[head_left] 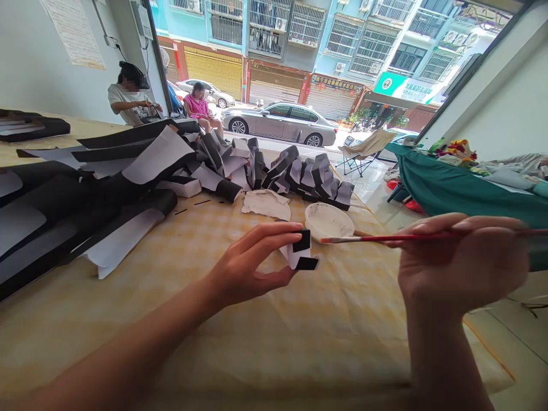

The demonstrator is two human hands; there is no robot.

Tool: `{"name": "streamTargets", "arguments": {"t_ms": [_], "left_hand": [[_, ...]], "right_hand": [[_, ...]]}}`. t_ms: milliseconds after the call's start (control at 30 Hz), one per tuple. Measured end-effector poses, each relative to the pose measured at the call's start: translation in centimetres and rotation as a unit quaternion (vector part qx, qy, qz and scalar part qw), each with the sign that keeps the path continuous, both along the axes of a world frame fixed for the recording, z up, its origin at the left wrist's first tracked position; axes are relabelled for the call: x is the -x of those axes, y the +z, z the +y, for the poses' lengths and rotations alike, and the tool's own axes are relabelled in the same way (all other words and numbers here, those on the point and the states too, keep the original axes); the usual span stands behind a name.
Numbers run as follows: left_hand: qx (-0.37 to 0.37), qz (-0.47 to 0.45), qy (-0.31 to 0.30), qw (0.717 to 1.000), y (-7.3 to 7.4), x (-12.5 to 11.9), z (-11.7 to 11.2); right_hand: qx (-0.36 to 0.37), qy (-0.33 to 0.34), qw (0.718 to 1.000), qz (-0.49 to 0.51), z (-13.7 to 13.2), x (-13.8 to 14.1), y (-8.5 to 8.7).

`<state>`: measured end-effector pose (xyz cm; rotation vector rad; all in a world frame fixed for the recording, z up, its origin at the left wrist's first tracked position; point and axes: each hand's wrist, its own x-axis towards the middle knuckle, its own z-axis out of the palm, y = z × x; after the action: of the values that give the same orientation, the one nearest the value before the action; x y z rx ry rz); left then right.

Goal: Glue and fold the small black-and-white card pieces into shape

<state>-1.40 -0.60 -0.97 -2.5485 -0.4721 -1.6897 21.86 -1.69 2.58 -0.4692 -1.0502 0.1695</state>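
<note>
Folded card piece [302, 242], black and white, is held over the worktop [222, 354], nearer its right edge than its left. The person's left hand [250, 262] is clamped on it, fingers above and thumb below. Well apart from that hand, the right hand [462, 268] grips a red paintbrush [377, 238], its tip pointing at the piece's black flaps, just beside them. Beyond lie a white dish [329, 221] and a crumpled white sheet [266, 204]; folded pieces [314, 174] crowd the worktop's far edge.
</note>
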Motion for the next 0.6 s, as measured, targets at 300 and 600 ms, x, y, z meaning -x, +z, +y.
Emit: {"name": "streamTargets", "arguments": {"t_ms": [300,600], "left_hand": [[-0.008,-0.003,0.006,1.000,0.2,0.0,-0.2],[-0.003,-0.006,0.011,1.000,0.3,0.3,-0.2]], "right_hand": [[0.573,-0.242,0.742,-0.250,4.1,-8.4,-2.0],[0.539,-0.210,0.724,-0.376,3.7,-5.1,-2.5]]}}
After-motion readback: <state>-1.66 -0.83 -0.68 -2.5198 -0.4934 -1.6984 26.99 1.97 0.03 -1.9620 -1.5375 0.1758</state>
